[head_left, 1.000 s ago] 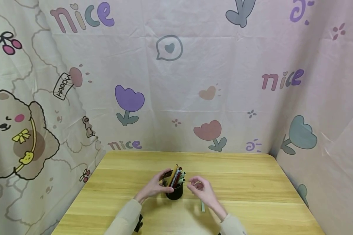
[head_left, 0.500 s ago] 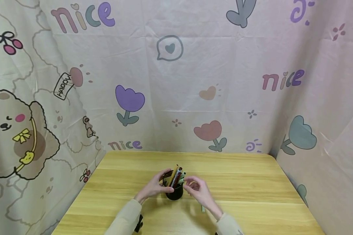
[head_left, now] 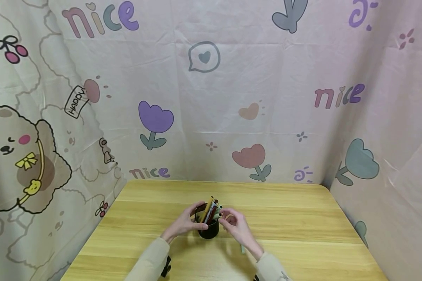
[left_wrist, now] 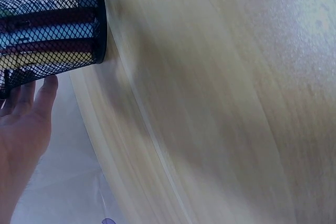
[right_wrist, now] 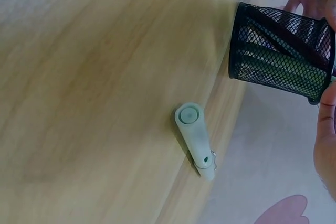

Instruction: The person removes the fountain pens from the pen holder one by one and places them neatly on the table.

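Note:
A black mesh pen holder [head_left: 209, 232] stands upright on the table, filled with several pens. Around its left side my left hand [head_left: 183, 224] grips the rim, thumb in front and fingers behind. A yellow pen [head_left: 206, 210] and a dark red pen [head_left: 211, 217] lean among the others. At the holder's right edge, my right hand [head_left: 237, 227] pinches the top end of a pale green pen [head_left: 216, 216] between thumb and fingertips. In the right wrist view, the mesh wall and my right hand [right_wrist: 326, 135] hide most of that grip.
Another pale green pen-like piece [right_wrist: 195, 140], with a round end and small metal clip, lies on the wooden table [head_left: 285, 210] below my right forearm. A printed cloth [head_left: 211, 97] hangs behind the table and along its sides.
My right hand has moved left from beside the pen holder to the green pen's end. My left hand keeps its hold on the pen holder.

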{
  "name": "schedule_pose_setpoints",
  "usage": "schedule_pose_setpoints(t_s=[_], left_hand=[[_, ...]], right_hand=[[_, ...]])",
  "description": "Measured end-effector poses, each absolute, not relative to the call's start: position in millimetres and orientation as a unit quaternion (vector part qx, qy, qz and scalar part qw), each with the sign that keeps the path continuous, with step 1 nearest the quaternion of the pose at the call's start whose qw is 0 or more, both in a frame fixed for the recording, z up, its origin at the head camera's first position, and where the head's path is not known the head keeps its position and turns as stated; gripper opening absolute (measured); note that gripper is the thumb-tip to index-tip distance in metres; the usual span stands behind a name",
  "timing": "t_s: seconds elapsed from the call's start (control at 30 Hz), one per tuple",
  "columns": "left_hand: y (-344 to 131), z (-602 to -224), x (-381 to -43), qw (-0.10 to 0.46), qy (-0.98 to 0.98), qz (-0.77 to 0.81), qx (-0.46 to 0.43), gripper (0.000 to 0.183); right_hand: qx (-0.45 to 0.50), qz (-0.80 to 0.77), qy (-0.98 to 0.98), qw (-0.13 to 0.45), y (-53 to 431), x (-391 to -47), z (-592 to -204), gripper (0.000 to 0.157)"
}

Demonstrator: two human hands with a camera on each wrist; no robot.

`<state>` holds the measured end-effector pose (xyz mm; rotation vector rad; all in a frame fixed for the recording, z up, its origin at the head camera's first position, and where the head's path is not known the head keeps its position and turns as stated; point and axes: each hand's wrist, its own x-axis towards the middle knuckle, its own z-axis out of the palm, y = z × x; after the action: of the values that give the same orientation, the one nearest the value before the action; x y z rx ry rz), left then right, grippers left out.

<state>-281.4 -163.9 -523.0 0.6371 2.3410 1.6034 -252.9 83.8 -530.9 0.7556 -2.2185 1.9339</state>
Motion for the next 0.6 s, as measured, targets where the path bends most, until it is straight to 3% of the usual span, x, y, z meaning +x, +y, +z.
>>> schedule_pose_setpoints(t_s=[0.6], left_hand=[[-162.9, -523.5, -282.2, 0.107, 0.806, 0.540, 0.220, 0.094]], right_hand=[[0.264, 0.572, -0.774, 0.065, 76.1, -257.4, -531.6, 0.027]])
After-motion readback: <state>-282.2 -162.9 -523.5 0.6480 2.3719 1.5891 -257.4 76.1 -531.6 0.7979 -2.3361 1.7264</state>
